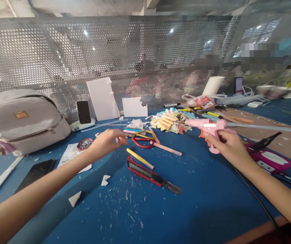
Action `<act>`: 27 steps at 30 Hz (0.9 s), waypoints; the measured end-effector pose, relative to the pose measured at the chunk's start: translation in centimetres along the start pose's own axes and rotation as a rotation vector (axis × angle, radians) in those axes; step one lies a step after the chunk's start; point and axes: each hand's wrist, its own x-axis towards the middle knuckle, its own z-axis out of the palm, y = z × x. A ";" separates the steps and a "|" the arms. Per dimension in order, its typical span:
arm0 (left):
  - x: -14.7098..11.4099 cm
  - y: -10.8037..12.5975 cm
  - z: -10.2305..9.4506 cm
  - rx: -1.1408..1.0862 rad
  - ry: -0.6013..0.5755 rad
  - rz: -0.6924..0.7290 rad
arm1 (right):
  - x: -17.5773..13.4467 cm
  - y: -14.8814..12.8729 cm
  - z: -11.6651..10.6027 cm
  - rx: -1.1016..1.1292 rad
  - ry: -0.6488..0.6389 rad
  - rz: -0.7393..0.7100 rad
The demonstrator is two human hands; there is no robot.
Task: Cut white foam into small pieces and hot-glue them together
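Observation:
My right hand (pixel 228 142) grips the handle of a pink hot glue gun (pixel 208 127), held above the table with its nozzle pointing left. A long clear glue stick (pixel 264 126) sticks out of its back. My left hand (pixel 109 141) hangs over the middle of the table, fingers curled together; whether anything small is in them is hidden. Just right of it lie scissors (pixel 144 143) with red and yellow handles. Nearer to me are a yellow pen (pixel 140 158) and a red and black box cutter (pixel 147 173). A pile of cut coloured paper pieces (pixel 168 120) lies beyond.
A grey backpack (pixel 25 118), a propped phone (pixel 83 112) and white boards (pixel 103 98) stand along the perforated metal screen (pixel 84 51). A dark phone (pixel 36 174) lies left, a magenta power strip (pixel 272 161) right. A black cord (pixel 252 191) crosses beneath my right arm.

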 end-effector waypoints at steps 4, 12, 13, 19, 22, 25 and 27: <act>-7.0 -0.5 -0.3 -0.074 -0.134 -0.149 | 0.0 -1.1 0.0 0.059 -0.001 -0.008; -9.9 -1.1 0.2 -0.314 -0.280 -0.312 | -0.8 -5.3 1.2 0.188 -0.102 0.014; -9.9 -1.0 0.2 -0.337 -0.275 -0.321 | -0.9 -6.0 1.5 0.207 -0.142 0.009; -11.1 -1.1 0.3 -0.565 -0.204 -0.338 | -2.2 -10.9 3.4 0.443 -0.574 -0.065; -11.9 -0.7 0.7 -0.738 -0.038 -0.357 | -2.9 -12.9 4.4 0.549 -0.897 -0.074; -12.7 0.1 0.9 -0.927 0.145 -0.364 | -3.6 -14.6 5.7 0.617 -1.098 -0.084; -13.2 0.8 0.9 -0.959 0.210 -0.351 | -3.8 -15.5 6.8 0.615 -1.173 -0.077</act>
